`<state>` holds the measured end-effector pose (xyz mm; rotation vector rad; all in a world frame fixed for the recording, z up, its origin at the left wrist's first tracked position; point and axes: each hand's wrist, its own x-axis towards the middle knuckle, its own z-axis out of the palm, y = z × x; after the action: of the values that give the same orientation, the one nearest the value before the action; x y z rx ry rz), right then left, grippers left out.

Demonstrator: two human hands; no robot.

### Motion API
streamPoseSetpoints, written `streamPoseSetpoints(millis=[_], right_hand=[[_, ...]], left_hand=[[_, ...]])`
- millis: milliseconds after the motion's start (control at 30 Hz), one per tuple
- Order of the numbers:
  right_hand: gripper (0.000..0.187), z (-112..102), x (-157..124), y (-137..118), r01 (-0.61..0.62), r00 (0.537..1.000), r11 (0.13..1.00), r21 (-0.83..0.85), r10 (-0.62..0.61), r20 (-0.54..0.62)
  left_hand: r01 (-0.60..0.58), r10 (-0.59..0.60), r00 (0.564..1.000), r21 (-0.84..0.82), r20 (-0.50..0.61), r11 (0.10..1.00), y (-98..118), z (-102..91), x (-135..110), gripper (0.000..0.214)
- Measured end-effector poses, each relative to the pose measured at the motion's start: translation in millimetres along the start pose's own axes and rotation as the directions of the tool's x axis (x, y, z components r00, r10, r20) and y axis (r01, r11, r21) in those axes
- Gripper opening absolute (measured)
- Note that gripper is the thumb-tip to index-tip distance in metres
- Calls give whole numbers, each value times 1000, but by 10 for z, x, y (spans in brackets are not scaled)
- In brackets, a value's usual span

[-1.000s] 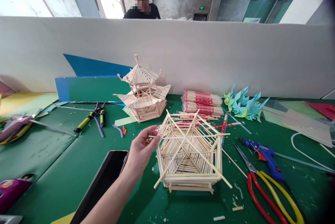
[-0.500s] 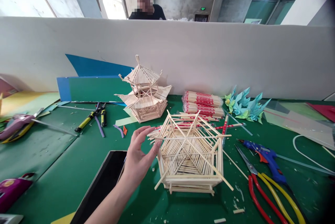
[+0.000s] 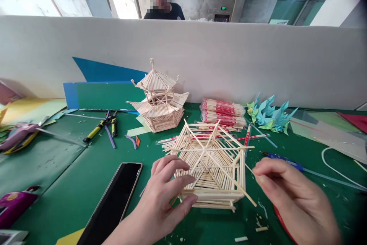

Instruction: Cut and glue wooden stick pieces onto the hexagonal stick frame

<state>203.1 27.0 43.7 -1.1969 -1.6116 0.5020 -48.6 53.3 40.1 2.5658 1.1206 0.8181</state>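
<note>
A six-sided frame of wooden sticks [image 3: 212, 195] sits in front of me, open at the top with sticks crossing over it. My left hand [image 3: 169, 191] is at its front left corner, thumb and fingers apart. Whether those fingertips touch the wood I cannot tell. To the right of the frame, my right hand [image 3: 295, 199] has thumb and forefinger pinched together. Its fingertips meet the visible part of a thin stick [image 3: 249, 169] that slants out from the frame. Anything inside the pinch is hidden.
Behind stands a stick pagoda [image 3: 160, 113], beside wrapped stick bundles [image 3: 222, 113] and folded paper leaves [image 3: 269, 113]. A phone [image 3: 114, 199] lies left. My right hand partly covers a blue glue gun [image 3: 286, 161] and red-handled scissors [image 3: 282, 220]. Pliers [image 3: 100, 126] lie farther left. A person [image 3: 163, 0] is beyond the partition.
My left hand has come down from the frame's upper left to its front left corner. My right hand has entered from the right, covering much of the glue gun and scissors.
</note>
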Motion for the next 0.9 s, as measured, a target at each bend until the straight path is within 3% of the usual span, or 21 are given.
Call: streamPoseSetpoints(millis=[133, 200, 333, 900], right_hand=[[8, 69, 135, -26, -29, 982, 999, -13, 31, 185], [10, 106, 115, 53, -56, 974, 998, 8, 53, 222], [10, 176, 66, 166, -93, 970, 995, 48, 79, 230], [9, 192, 87, 186, -98, 968, 994, 39, 86, 236]], left_hand=[[-5, 4, 999, 27, 33, 1000, 16, 36, -20, 15], [-12, 11, 999, 16, 35, 1000, 18, 54, -32, 14], [-7, 7, 999, -4, 42, 1000, 29, 69, -40, 13], [-21, 22, 997, -12, 71, 1000, 20, 85, -12, 18]])
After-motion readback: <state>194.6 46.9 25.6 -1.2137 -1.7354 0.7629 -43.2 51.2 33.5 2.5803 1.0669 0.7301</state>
